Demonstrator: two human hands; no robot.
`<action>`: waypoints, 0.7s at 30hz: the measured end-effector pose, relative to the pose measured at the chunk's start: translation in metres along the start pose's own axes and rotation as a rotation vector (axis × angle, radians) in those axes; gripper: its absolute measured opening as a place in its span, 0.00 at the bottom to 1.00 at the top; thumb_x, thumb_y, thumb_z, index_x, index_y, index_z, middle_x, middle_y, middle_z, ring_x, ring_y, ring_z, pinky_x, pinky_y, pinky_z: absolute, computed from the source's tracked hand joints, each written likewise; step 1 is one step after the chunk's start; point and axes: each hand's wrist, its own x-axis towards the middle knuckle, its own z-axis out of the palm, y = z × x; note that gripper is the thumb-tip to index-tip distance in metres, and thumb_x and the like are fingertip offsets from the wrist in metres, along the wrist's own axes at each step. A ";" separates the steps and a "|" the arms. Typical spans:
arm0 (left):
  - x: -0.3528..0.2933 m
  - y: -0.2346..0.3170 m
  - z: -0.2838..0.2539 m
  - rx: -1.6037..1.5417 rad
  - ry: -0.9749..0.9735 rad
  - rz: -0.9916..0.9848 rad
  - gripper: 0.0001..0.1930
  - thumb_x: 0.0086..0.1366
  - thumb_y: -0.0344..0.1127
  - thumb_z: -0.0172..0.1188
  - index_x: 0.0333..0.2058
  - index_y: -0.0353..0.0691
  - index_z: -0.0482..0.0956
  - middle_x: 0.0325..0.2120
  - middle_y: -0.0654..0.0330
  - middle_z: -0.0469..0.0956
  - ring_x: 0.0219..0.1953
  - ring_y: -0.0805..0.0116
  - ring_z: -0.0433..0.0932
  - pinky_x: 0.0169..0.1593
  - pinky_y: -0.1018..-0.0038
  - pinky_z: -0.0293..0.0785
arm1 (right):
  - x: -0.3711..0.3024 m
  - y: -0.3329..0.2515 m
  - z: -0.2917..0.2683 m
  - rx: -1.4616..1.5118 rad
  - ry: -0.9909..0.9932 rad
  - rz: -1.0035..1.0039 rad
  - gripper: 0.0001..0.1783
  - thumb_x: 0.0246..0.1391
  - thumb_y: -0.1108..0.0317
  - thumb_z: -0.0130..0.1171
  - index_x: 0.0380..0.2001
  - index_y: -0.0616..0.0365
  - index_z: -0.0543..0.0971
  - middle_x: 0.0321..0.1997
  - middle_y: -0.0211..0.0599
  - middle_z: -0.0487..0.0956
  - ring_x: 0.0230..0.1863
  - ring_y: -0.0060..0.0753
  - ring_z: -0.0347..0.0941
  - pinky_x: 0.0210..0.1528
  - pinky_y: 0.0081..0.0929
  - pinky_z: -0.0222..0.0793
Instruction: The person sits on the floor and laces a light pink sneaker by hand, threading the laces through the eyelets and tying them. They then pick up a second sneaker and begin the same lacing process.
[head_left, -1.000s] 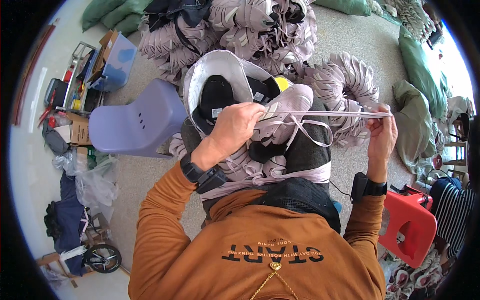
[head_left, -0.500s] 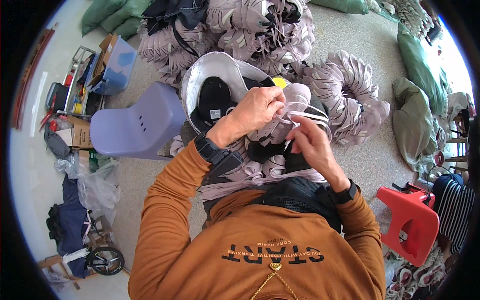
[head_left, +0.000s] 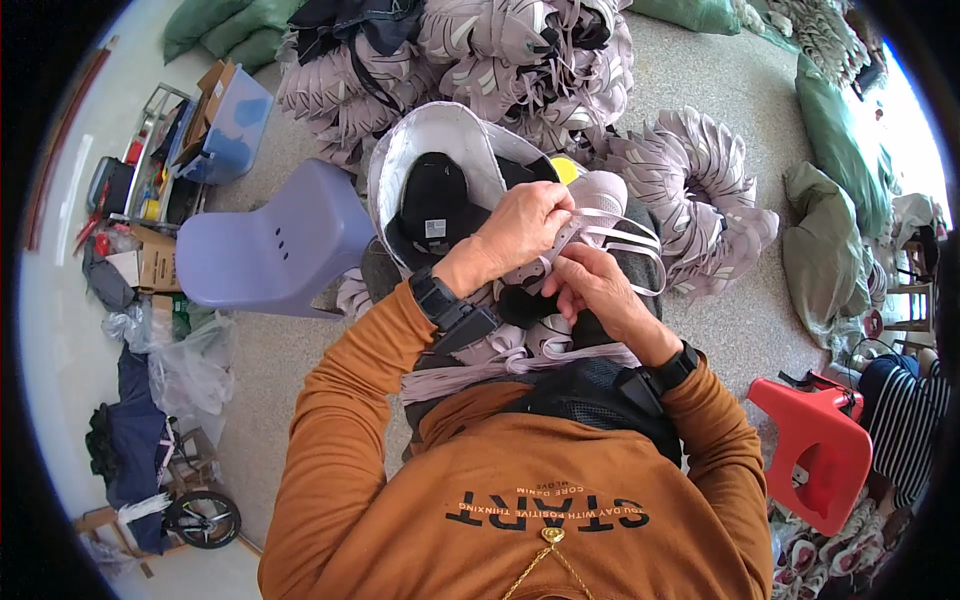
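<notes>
A pale pink-lilac shoe upper (head_left: 603,188) lies on my lap, its toe pointing away from me. My left hand (head_left: 515,235) is closed, thumb and fingers pinching the upper near its lacing edge. Close by on the right, my right hand (head_left: 605,295) is bent inward, its fingertips pinched together at the eyelet edge where the lace runs; the exact grip is partly hidden. A pale shoelace (head_left: 640,240) loops out to the right between the two hands. Across my lap lies a bundle of loose pale laces (head_left: 510,372).
A white-lined round container (head_left: 385,165) with black pieces stands beside my left hand. A ring of stacked uppers (head_left: 735,170) lies right, and a large pile (head_left: 480,80) lies ahead. A lilac chair (head_left: 275,245) stands left, a red stool (head_left: 815,445) right.
My right hand has moved left and closer to the left hand, onto the upper's edge. The lace loops on the right hang wider. My left hand has shifted slightly.
</notes>
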 end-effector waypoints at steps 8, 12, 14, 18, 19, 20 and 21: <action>-0.002 0.005 0.003 0.337 -0.012 0.077 0.05 0.63 0.30 0.56 0.34 0.35 0.77 0.33 0.50 0.78 0.39 0.47 0.79 0.43 0.55 0.76 | 0.011 0.010 0.020 -0.004 0.128 -0.055 0.10 0.69 0.65 0.53 0.41 0.61 0.75 0.25 0.31 0.80 0.13 0.16 0.68 0.14 0.16 0.63; -0.004 0.005 0.018 0.458 0.008 0.196 0.03 0.60 0.29 0.55 0.28 0.38 0.74 0.32 0.51 0.76 0.39 0.47 0.77 0.43 0.56 0.76 | 0.011 0.012 0.019 -0.132 0.205 -0.108 0.10 0.67 0.66 0.50 0.38 0.58 0.78 0.24 0.30 0.81 0.14 0.17 0.69 0.15 0.17 0.64; -0.010 -0.008 0.016 0.428 0.068 0.242 0.06 0.63 0.32 0.55 0.33 0.37 0.78 0.35 0.50 0.75 0.42 0.48 0.76 0.47 0.58 0.75 | 0.007 0.009 0.018 -0.239 0.116 -0.106 0.11 0.67 0.65 0.48 0.38 0.59 0.78 0.24 0.29 0.81 0.17 0.18 0.71 0.17 0.21 0.67; -0.021 0.020 0.009 0.533 0.003 0.208 0.09 0.63 0.29 0.54 0.42 0.36 0.75 0.38 0.51 0.75 0.43 0.49 0.76 0.47 0.59 0.77 | -0.005 0.024 -0.003 -0.837 0.291 -0.609 0.07 0.59 0.70 0.53 0.37 0.62 0.76 0.25 0.51 0.79 0.26 0.57 0.77 0.31 0.44 0.74; -0.025 0.017 0.013 0.578 -0.048 0.172 0.09 0.63 0.28 0.54 0.42 0.36 0.75 0.38 0.51 0.75 0.43 0.49 0.76 0.46 0.60 0.77 | -0.008 0.023 -0.004 -0.866 0.331 -0.559 0.07 0.57 0.70 0.54 0.37 0.62 0.76 0.26 0.55 0.79 0.30 0.65 0.76 0.35 0.50 0.75; -0.022 0.014 0.017 0.623 -0.098 0.133 0.09 0.62 0.28 0.55 0.42 0.36 0.74 0.37 0.50 0.74 0.43 0.49 0.77 0.45 0.60 0.78 | -0.007 0.022 -0.006 -0.990 0.385 -0.641 0.08 0.56 0.70 0.55 0.37 0.62 0.73 0.25 0.53 0.79 0.28 0.61 0.78 0.31 0.50 0.74; -0.021 0.011 0.020 0.665 -0.076 0.126 0.09 0.61 0.28 0.56 0.40 0.36 0.74 0.37 0.51 0.75 0.43 0.50 0.77 0.45 0.62 0.79 | -0.004 0.021 -0.005 -1.079 0.377 -0.607 0.09 0.56 0.70 0.55 0.37 0.63 0.73 0.25 0.53 0.79 0.27 0.60 0.78 0.30 0.49 0.74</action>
